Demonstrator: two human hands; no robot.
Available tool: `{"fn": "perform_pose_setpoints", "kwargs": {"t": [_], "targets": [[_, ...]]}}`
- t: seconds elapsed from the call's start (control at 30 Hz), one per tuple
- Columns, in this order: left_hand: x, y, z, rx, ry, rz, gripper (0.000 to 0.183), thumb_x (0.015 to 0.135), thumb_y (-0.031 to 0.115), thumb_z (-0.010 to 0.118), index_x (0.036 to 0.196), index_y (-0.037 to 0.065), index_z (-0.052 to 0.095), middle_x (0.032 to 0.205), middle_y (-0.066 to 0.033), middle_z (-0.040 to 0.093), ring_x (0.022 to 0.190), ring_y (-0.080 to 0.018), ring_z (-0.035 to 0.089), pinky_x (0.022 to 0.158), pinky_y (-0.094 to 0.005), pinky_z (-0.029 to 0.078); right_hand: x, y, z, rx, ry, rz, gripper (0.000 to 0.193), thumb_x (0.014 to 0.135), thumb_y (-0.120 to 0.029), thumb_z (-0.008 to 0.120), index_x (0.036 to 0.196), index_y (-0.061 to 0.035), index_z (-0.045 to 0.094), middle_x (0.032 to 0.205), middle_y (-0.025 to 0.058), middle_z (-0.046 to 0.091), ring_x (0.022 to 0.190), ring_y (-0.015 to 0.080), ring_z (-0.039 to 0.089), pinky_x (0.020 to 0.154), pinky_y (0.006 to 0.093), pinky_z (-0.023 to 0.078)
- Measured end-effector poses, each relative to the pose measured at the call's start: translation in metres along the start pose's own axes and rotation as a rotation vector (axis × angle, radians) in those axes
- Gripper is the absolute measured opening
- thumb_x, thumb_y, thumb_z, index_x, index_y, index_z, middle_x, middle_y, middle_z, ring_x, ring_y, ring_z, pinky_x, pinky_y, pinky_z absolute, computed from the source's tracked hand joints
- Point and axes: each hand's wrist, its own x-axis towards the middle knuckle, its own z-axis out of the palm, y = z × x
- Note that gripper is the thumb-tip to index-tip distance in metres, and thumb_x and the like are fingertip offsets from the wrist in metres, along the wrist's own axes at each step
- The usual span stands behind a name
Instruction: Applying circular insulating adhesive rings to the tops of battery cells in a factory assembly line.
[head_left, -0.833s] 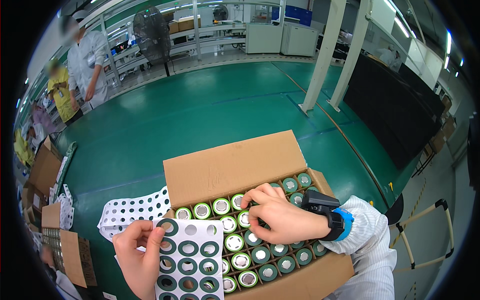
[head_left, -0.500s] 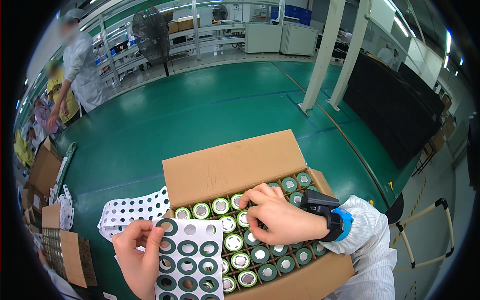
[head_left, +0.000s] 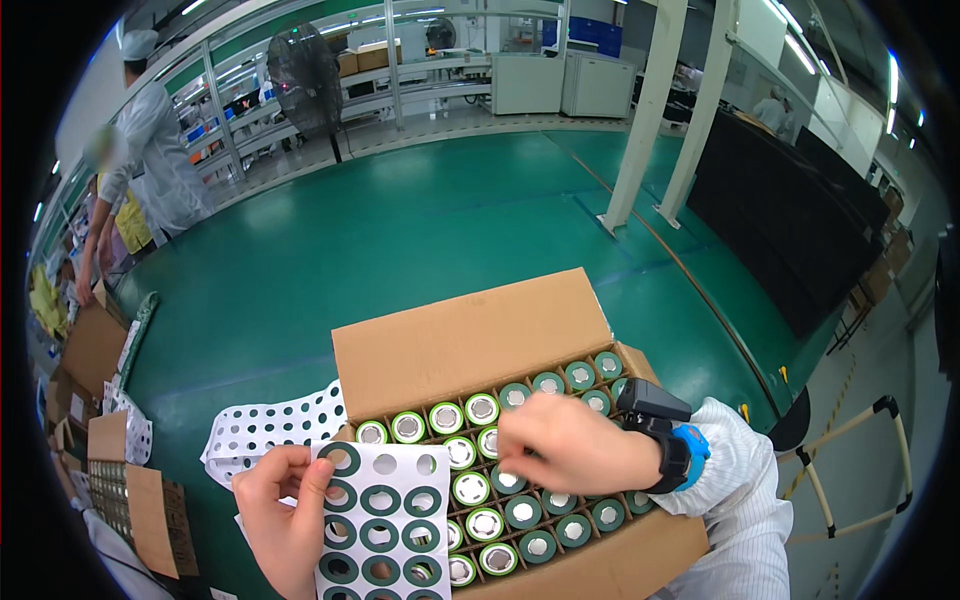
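looked like you were midway through sticking green rings (head_left: pixel 366 531) onto batteries (head_left: pixel 471 488) in the box (head_left: pixel 460 345), your left hand (head_left: pixel 285 510) pinching their sheet (head_left: pixel 401 516), your right hand (head_left: pixel 568 440) curled over the batteries (couldn't tell on what), and the next ring needed careful centring

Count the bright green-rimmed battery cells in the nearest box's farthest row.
4: the leftmost cell, second cell, third cell and fourth cell from the left; none in that row seems hidden.

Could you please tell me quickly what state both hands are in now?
Left hand: closed, pinching a flat white sheet of dark green rings.
Right hand: fingers curled over green-rimmed cylindrical cells; whether it holds anything cannot be told.
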Motion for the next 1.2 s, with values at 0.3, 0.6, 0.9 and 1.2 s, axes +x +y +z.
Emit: {"fn": "perform_pose_setpoints", "kwargs": {"t": [0.3,0.6,0.9,1.2], "targets": [[0.006,0.005,-0.004,0.046,-0.075,0.048,0.011,0.081,0.003,0.065,0.079,-0.004,0.057,0.066,-0.0033,0.056,0.056,-0.0067,0.053,0.051,-0.0184,0.04,-0.007,-0.014,0.0,-0.174,-0.193,-0.318,0.018,0.064,-0.005,0.059,0.078,-0.0021,0.047,0.059,0.008,0.052,0.055,0.0269,0.056,0.049,0.0362,0.045],[0.0,0.005,-0.005,-0.123,-0.077,0.005,0.014,0.082,0.003,0.065,0.074,-0.005,0.055,0.063,-0.003,0.057,0.054,-0.008,0.058,0.049,-0.0186,0.042,0.007,-0.05,-0.033,-0.455,-0.662,-0.118,0.011,0.072,-0.008,0.059,0.08,-0.0052,0.052,0.065,0.0052,0.056,0.059,0.0224,0.058,0.051,0.0325,0.045],[-0.006,0.008,0.001,-0.062,-0.254,0.203,0.024,0.076,0.008,0.071,0.062,-0.003,0.055,0.051,-0.0037,0.056,0.045,-0.0058,0.049,0.044,-0.0195,0.034,0.043,-0.05,-0.006,0.215,0.208,-0.219,0.015,0.081,-0.01,0.065,0.09,-0.0022,0.056,0.09,0.0101,0.057,0.084,0.0255,0.054,0.072,0.0343,0.044],[0.0,0.007,0.007,0.02,-0.281,0.315,0.022,0.079,0.009,0.067,0.064,-0.002,0.055,0.05,-0.0059,0.054,0.043,-0.01,0.048,0.044,-0.0227,0.035,0.04,-0.041,-0.003,-0.178,0.368,-0.562,0.013,0.074,-0.005,0.065,0.084,-0.0034,0.057,0.109,0.0095,0.055,0.103,0.0267,0.048,0.086,0.041,0.04]]}}
